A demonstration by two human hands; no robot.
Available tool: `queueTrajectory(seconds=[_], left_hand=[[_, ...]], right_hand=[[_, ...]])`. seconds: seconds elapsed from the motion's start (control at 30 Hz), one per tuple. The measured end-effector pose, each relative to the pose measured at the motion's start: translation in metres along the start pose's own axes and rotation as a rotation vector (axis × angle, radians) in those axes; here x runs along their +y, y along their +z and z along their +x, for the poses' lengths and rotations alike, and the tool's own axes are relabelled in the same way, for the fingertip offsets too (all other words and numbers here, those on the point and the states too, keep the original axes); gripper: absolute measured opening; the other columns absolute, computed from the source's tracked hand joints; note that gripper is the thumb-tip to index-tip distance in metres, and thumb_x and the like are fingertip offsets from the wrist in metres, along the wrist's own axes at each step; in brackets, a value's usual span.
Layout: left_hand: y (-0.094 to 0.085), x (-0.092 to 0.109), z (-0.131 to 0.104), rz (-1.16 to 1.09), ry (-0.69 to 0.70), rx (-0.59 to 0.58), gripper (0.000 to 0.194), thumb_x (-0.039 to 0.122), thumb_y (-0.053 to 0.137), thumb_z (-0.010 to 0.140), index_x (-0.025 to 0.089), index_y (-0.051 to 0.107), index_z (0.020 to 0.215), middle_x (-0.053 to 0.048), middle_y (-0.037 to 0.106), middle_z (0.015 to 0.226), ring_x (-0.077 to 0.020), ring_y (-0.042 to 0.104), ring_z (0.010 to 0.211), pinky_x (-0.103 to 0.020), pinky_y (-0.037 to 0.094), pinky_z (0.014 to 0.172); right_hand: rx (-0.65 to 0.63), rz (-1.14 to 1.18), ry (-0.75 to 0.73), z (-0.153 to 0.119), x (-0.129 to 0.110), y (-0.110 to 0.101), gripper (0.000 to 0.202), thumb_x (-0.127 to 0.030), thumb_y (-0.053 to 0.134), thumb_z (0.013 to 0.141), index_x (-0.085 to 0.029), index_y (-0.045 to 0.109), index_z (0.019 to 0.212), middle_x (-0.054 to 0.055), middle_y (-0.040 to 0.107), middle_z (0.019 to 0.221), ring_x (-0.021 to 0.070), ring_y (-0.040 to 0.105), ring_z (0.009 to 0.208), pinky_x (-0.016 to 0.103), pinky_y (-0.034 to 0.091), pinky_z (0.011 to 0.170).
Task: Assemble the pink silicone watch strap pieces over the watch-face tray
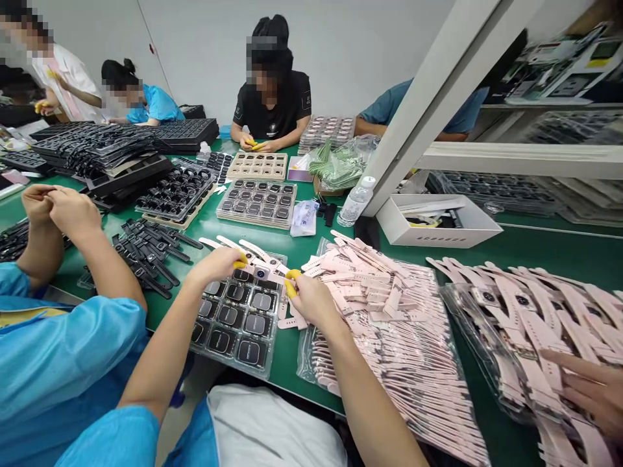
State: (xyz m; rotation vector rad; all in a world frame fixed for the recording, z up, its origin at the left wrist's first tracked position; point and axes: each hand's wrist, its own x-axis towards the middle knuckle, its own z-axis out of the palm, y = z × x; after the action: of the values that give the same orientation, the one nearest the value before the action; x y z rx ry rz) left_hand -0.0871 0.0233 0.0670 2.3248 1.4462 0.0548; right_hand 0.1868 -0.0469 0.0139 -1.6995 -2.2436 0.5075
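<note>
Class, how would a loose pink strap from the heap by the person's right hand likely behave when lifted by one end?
The loose pink strap would probably bend, as the straps at far right curve. Thin and narrow, it looks light. Neighbours lying crossed may slide with it.

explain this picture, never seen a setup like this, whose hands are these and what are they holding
There is no robot here, just a person wearing a camera on the head; it gives this single view, looking forward and down. The left hand and right hand, with yellow covers on some fingertips, hold a pink-strapped smartwatch above a clear tray of dark square pieces. On the green table lie a heap of pink watch straps to the right and black-strapped watches to the left, with a plastic bottle and an open white box farther back. The extra hands belong to people nearby.
</note>
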Motion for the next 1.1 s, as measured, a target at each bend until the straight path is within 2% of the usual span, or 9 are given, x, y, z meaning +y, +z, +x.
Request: queueTrajectory(seconds=[0.17,0.27,0.37,0.5,0.63,0.7,0.8,0.93,1.1], left_hand=[[0.013,-0.003,0.019,0.093,0.117,-0.061,0.021,0.014,0.056,0.094,0.019,0.074,0.103,-0.008,0.074,0.104,-0.0245,0.069,0.094,-0.031,0.051,0.086],[0.027,0.001,0.031,0.243,0.158,-0.012,0.025,0.006,0.054,0.091,0.017,0.073,0.103,-0.012,0.068,0.112,-0.027,0.065,0.103,-0.036,0.048,0.092],[0.037,0.003,0.031,0.334,0.185,0.093,0.018,0.011,0.056,0.095,0.016,0.07,0.105,-0.014,0.065,0.113,-0.03,0.06,0.109,-0.041,0.046,0.097],[0.037,0.002,0.013,0.354,0.128,0.24,0.014,0.02,0.056,0.1,0.014,0.068,0.104,-0.016,0.064,0.112,-0.0316,0.058,0.107,-0.044,0.047,0.095],[0.035,0.005,-0.012,0.381,0.091,0.141,0.015,0.025,0.059,0.1,0.014,0.07,0.099,-0.014,0.068,0.104,-0.0306,0.061,0.103,-0.041,0.048,0.091],[0.036,0.009,-0.021,0.435,0.06,0.066,0.014,0.025,0.063,0.098,0.014,0.071,0.103,-0.015,0.069,0.108,-0.0319,0.061,0.107,-0.04,0.048,0.089],[0.038,0.016,-0.027,0.51,0.029,0.013,0.02,0.024,0.064,0.097,0.013,0.071,0.112,-0.017,0.068,0.12,-0.0345,0.061,0.113,-0.041,0.048,0.087],[0.043,0.018,-0.023,0.569,0.041,0.038,0.023,0.025,0.058,0.099,0.011,0.07,0.112,-0.018,0.068,0.119,-0.036,0.06,0.113,-0.044,0.048,0.089],[0.053,0.017,-0.014,0.564,0.015,0.09,0.021,0.026,0.056,0.103,0.011,0.069,0.109,-0.018,0.069,0.116,-0.0347,0.061,0.114,-0.042,0.049,0.09]], right_hand=[[-0.127,-0.171,0.017,0.0,-0.006,-0.005,0.019,-0.023,0.05,0.102,-0.02,0.068,0.102,0.01,0.076,0.096,0.0251,0.071,0.087,0.031,0.036,0.065],[-0.115,-0.201,0.066,-0.001,-0.006,-0.006,0.021,-0.023,0.049,0.103,-0.019,0.069,0.109,0.011,0.075,0.1,0.0247,0.071,0.088,0.032,0.037,0.065],[-0.056,-0.204,0.056,-0.002,-0.005,-0.007,0.022,-0.025,0.05,0.103,-0.018,0.071,0.106,0.011,0.071,0.106,0.0239,0.068,0.091,0.032,0.039,0.064],[0.185,-0.106,-0.009,-0.003,0.002,-0.008,0.027,-0.031,0.051,0.104,-0.018,0.074,0.103,0.012,0.068,0.104,0.0255,0.063,0.097,0.032,0.044,0.069],[0.579,0.007,0.001,0.003,0.024,-0.01,0.034,-0.03,0.047,0.104,-0.014,0.07,0.122,0.016,0.067,0.112,0.031,0.056,0.109,0.041,0.046,0.092],[0.655,0.0,0.079,0.009,0.039,-0.01,0.036,-0.026,0.046,0.103,-0.012,0.067,0.128,0.019,0.065,0.119,0.034,0.051,0.114,0.046,0.043,0.098],[0.543,-0.077,0.236,0.017,0.055,-0.008,0.038,-0.02,0.044,0.101,-0.012,0.066,0.13,0.02,0.065,0.124,0.0367,0.048,0.119,0.048,0.04,0.096],[0.337,-0.203,0.356,0.023,0.058,-0.002,0.034,-0.019,0.044,0.1,-0.013,0.07,0.12,0.02,0.065,0.121,0.0363,0.051,0.114,0.047,0.039,0.092],[0.369,-0.233,0.375,0.024,0.058,0.0,0.023,-0.018,0.049,0.096,-0.012,0.068,0.107,0.023,0.064,0.115,0.0383,0.053,0.112,0.048,0.041,0.091]])
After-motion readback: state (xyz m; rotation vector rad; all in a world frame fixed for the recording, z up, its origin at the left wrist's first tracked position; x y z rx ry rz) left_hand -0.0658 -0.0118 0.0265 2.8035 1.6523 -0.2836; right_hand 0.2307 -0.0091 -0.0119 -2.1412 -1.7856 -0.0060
